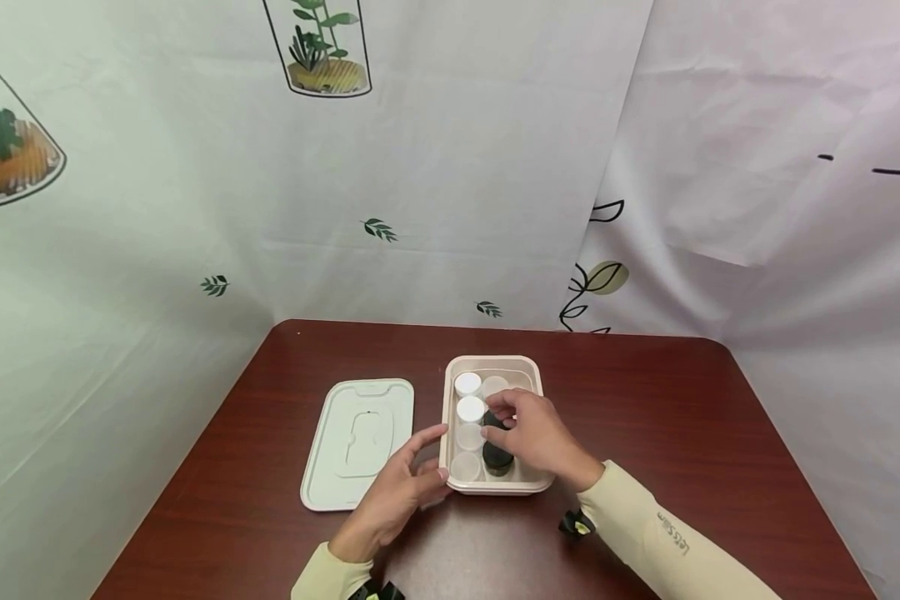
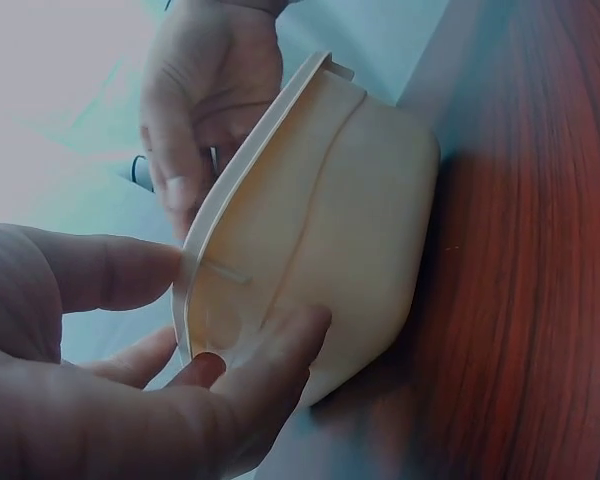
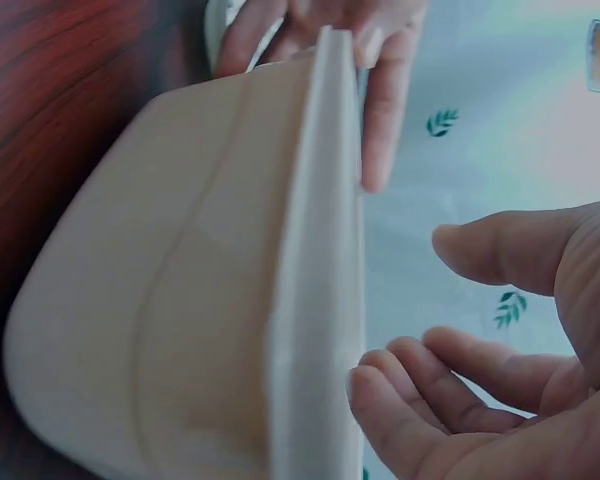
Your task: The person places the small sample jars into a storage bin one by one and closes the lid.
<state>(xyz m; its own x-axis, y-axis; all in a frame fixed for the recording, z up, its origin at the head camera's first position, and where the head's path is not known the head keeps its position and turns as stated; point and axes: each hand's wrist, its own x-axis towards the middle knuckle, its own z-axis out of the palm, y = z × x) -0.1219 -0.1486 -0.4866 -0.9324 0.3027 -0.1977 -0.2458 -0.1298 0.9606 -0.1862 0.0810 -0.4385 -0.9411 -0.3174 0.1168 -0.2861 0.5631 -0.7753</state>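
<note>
A cream rectangular bin stands on the table in front of me. Inside are round white-topped containers, paler translucent ones and dark round-topped ones. My left hand touches the bin's left side, one fingertip at the rim and another finger against the outer wall. Over the bin's right half hovers my right hand, partly covering the dark tops. In the right wrist view its thumb and fingers are apart, nothing between them, above the rim.
A pale green-white lid lies flat on the table, left of the bin. The dark red-brown table extends to both sides. A white cloth printed with plants hangs behind and around it.
</note>
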